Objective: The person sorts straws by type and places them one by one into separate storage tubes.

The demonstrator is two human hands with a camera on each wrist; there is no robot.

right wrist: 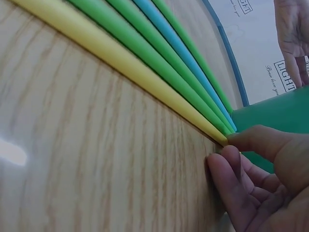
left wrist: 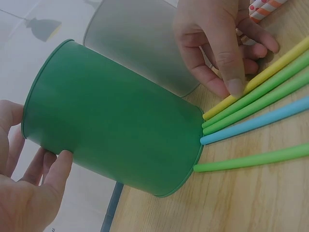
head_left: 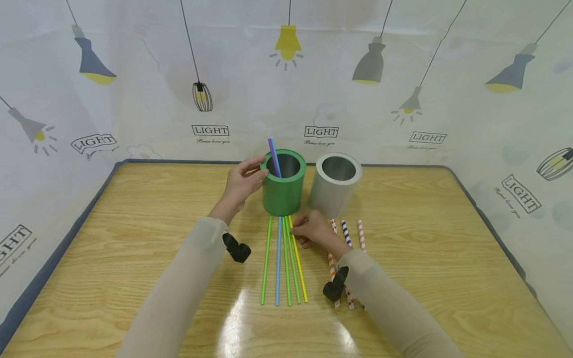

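Your right hand pinches the slim, smooth yellow straw between thumb and index finger, close to the straw's far end, with your other fingers bent beneath. The straw lies on the wood-grain worktop, its far end beside the foot of the smooth green cylindrical container. Your left hand reaches higher, its thumb and fingers spread apart and touching the left side of that container's rim.

Five plain straws fan toward you from the container's base: the yellow one on the right, three slim green straws and one slim light-blue straw, second from the left. Two more, a purple straw and a blue straw, lean inside the container.

One pale grey cylindrical container stands just right of the green one. Nearer you, partly under your right forearm, lie patterned straws: red-dotted, blue-striped, pink-striped and orange-striped; your arm hides too much for an exact count. Behind everything hangs a white backdrop printed with lamps.
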